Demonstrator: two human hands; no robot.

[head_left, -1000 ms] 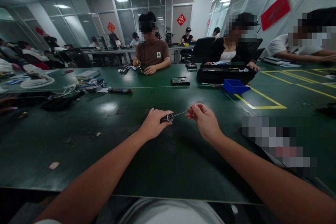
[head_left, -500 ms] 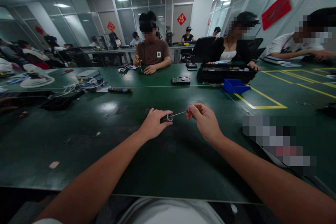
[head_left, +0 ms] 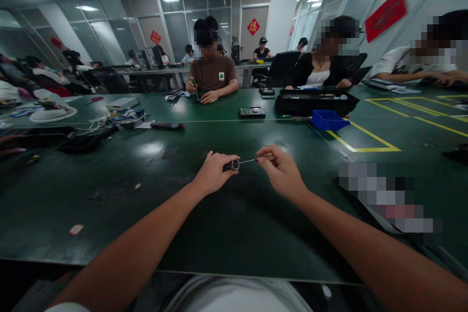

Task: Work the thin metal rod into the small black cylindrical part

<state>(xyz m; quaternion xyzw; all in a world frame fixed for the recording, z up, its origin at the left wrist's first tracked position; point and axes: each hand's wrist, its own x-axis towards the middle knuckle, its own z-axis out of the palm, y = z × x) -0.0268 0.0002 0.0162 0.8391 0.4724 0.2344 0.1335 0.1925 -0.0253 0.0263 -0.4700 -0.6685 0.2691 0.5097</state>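
Above the green table (head_left: pixel 219 234), my left hand (head_left: pixel 215 171) grips a small dark cylindrical part (head_left: pixel 235 165) between thumb and fingers, its round, light-rimmed end facing right. My right hand (head_left: pixel 283 170) is closed on the handle of a thin screwdriver (head_left: pixel 266 157). The metal shaft points left, and its tip is at the round end of the part. Details inside that end are too small to make out.
Ahead lie a bare circuit-board device (head_left: pixel 252 112), a dark pen-like tool (head_left: pixel 167 126), a long black case (head_left: pixel 316 102) and a blue tray (head_left: pixel 329 120). A white fan (head_left: pixel 52 113) and cables are at left. Several people sit around.
My right hand's fingers have shifted along the screwdriver, showing more of its handle. My left hand and the part have moved very slightly left. Across the table, a person's hand has drawn back from the case.
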